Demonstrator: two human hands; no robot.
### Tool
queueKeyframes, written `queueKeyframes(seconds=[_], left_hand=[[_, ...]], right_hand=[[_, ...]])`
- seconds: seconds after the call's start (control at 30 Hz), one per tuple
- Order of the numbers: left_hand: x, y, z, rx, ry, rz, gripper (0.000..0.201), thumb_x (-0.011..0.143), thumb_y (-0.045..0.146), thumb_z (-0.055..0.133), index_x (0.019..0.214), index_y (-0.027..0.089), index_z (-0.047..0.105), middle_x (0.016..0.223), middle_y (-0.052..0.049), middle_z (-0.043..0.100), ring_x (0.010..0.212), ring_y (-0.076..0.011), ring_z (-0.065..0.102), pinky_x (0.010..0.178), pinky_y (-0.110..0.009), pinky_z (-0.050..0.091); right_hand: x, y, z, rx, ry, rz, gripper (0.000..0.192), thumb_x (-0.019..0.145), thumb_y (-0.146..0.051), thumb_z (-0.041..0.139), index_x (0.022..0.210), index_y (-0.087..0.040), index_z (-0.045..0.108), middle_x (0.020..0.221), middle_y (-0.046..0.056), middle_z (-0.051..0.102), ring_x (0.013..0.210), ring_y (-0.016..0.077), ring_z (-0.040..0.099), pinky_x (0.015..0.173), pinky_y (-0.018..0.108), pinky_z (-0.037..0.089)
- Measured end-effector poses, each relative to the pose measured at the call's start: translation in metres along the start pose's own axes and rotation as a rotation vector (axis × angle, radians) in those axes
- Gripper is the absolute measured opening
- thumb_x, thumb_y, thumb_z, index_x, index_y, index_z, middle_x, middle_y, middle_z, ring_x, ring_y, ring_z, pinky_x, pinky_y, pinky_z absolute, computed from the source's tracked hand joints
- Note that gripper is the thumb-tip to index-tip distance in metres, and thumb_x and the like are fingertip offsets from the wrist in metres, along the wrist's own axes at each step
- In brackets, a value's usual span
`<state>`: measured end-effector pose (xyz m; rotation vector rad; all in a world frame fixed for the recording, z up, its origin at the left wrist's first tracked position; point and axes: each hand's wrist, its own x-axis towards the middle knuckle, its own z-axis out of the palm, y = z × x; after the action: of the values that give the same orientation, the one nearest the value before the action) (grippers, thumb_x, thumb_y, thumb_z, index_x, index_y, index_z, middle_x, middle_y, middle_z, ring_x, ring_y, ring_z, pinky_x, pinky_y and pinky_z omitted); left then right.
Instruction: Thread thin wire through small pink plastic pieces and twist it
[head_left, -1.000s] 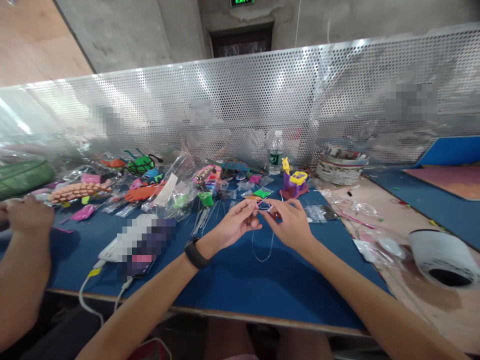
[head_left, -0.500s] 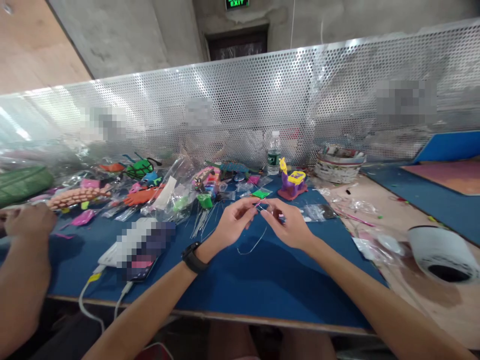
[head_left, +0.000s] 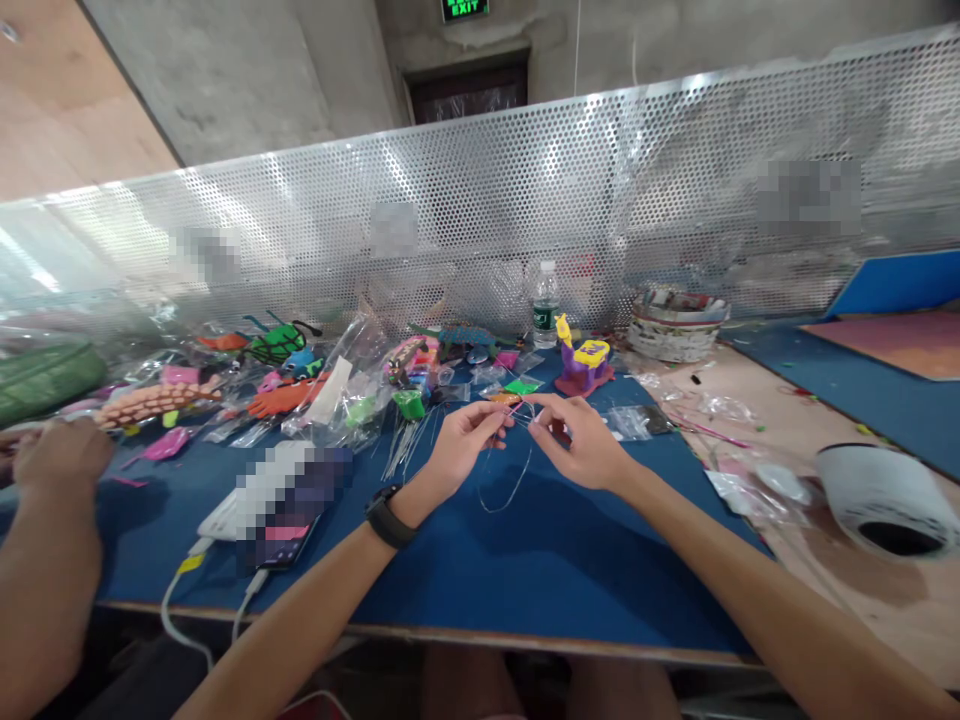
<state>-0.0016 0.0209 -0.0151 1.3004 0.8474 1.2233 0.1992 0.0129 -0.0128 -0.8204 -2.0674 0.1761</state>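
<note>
My left hand (head_left: 463,443) and my right hand (head_left: 581,443) meet above the blue mat (head_left: 480,560), fingertips almost touching. Both pinch a thin clear wire (head_left: 510,490) that hangs in a loop beneath them. A tiny piece sits between the fingertips, too small to make out. A black band (head_left: 387,516) is on my left wrist. A bundle of thin wires (head_left: 405,440) lies on the mat just left of my left hand.
Bags of coloured bead figures (head_left: 285,385) crowd the back left. A purple and yellow toy (head_left: 581,365), a water bottle (head_left: 545,305) and a round bowl (head_left: 679,325) stand behind. A phone with cables (head_left: 281,495) lies left. A co-worker's hand (head_left: 60,455) rests far left. A white tape roll (head_left: 881,500) lies right.
The hanging wire loop swung from under my right hand to under the gap between my hands. Both hands stayed together, shifting slightly. The view tilted a little.
</note>
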Motion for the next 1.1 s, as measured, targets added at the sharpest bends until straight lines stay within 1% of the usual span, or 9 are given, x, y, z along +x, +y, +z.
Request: queueKeyframes(seconds=[0.07,0.13,0.27,0.4,0.53,0.63,0.8,0.93,1.1], left_hand=[[0.001,0.000,-0.001,-0.072,-0.017,-0.080,0.031,0.073,0.034,0.079,0.095,0.014,0.071,0.086,-0.005,0.073,0.070,-0.0102,0.063,0.067,-0.023,0.055],[0.001,0.000,-0.002,-0.087,-0.076,-0.163,0.034,0.072,0.033,0.081,0.097,0.013,0.071,0.085,-0.005,0.072,0.071,-0.0105,0.065,0.070,-0.025,0.056],[-0.002,-0.002,-0.001,0.012,-0.181,-0.261,0.039,0.074,0.038,0.081,0.101,0.013,0.070,0.085,-0.007,0.071,0.072,-0.0131,0.068,0.069,-0.027,0.058],[-0.003,-0.001,-0.002,0.065,-0.147,-0.218,0.039,0.078,0.042,0.077,0.104,0.015,0.067,0.094,-0.009,0.072,0.075,-0.0145,0.069,0.063,-0.026,0.059],[-0.001,0.002,-0.004,0.096,-0.131,-0.162,0.037,0.081,0.042,0.075,0.104,0.015,0.066,0.094,-0.008,0.072,0.075,-0.0144,0.069,0.063,-0.026,0.060],[0.000,0.003,-0.005,0.114,-0.133,-0.123,0.034,0.082,0.041,0.073,0.105,0.016,0.067,0.095,-0.008,0.071,0.073,-0.0135,0.068,0.063,-0.026,0.060],[0.002,0.002,-0.006,0.094,-0.124,-0.064,0.033,0.081,0.037,0.073,0.107,0.017,0.069,0.093,-0.006,0.070,0.069,-0.0104,0.063,0.062,-0.025,0.059],[0.001,0.003,-0.006,0.027,-0.118,-0.062,0.032,0.078,0.033,0.076,0.106,0.017,0.070,0.092,-0.005,0.069,0.073,-0.0109,0.064,0.071,-0.029,0.061],[0.002,0.000,-0.007,-0.012,-0.097,-0.067,0.031,0.076,0.031,0.079,0.103,0.016,0.071,0.093,-0.006,0.072,0.076,-0.0120,0.067,0.080,-0.032,0.060]], right_hand=[[0.001,0.003,-0.001,-0.030,0.022,0.011,0.025,0.094,-0.026,0.052,0.118,-0.021,0.059,0.069,-0.004,0.066,0.056,0.0126,0.055,0.076,0.036,0.041],[0.002,0.006,-0.003,-0.057,0.047,0.016,0.022,0.094,-0.025,0.051,0.114,-0.022,0.061,0.070,-0.004,0.066,0.057,0.0126,0.055,0.078,0.037,0.040],[0.002,0.008,-0.006,-0.066,0.049,0.003,0.023,0.094,-0.023,0.050,0.114,-0.023,0.060,0.074,-0.003,0.067,0.059,0.0129,0.055,0.079,0.037,0.040],[0.002,0.009,-0.009,-0.055,0.028,0.016,0.019,0.092,-0.023,0.052,0.109,-0.021,0.061,0.073,-0.002,0.066,0.060,0.0135,0.055,0.073,0.033,0.041],[0.001,0.012,-0.009,-0.058,-0.061,0.038,0.013,0.093,-0.025,0.053,0.088,-0.020,0.063,0.070,0.000,0.064,0.059,0.0133,0.053,0.061,0.029,0.037],[0.002,0.011,-0.009,-0.083,-0.074,0.005,0.020,0.095,-0.025,0.051,0.078,-0.020,0.061,0.069,0.000,0.064,0.062,0.0138,0.054,0.067,0.030,0.037],[0.003,0.007,-0.010,-0.085,-0.034,-0.018,0.019,0.095,-0.025,0.051,0.081,-0.020,0.063,0.070,0.000,0.065,0.066,0.0149,0.056,0.073,0.033,0.037],[0.003,0.003,-0.011,-0.092,-0.027,-0.026,0.018,0.095,-0.029,0.052,0.085,-0.020,0.064,0.069,0.000,0.063,0.068,0.0158,0.056,0.075,0.034,0.037],[0.005,0.003,-0.010,-0.136,0.014,-0.031,0.021,0.096,-0.029,0.051,0.082,-0.021,0.064,0.065,0.000,0.060,0.066,0.0160,0.054,0.074,0.034,0.036]])
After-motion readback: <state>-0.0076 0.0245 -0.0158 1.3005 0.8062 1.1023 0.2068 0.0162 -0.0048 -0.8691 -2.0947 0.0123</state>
